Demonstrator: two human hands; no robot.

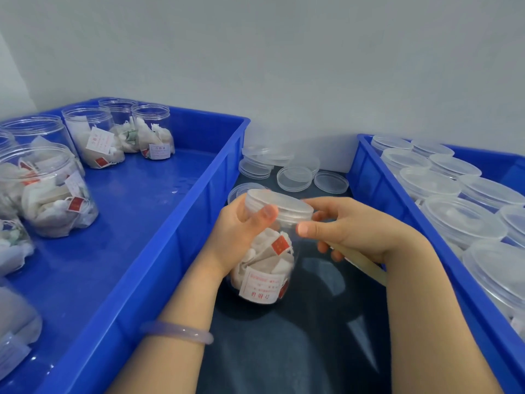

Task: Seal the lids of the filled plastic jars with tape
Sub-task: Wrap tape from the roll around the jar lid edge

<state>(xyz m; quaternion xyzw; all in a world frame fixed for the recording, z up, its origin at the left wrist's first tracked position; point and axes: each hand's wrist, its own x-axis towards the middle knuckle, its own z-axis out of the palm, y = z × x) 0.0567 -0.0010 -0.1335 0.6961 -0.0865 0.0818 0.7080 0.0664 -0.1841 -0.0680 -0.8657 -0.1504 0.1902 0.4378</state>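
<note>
A left blue bin [142,217] and a right blue bin [377,189] flank the dark bench [312,351]. Between them the filled jar [264,265] is held tilted. The left grip [235,231] curls round its top, and the right grip [349,226] pinches the lid [281,204] at the rim.

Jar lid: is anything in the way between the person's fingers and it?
Nothing visible. The left hand grips the jar at its lid, and the right hand, holding a beige object, touches the lid's other side.

Bright, even, cool light — pale glare on the dark worktop [284,351]; wide-angle bowing and softness toward frame edges.
</note>
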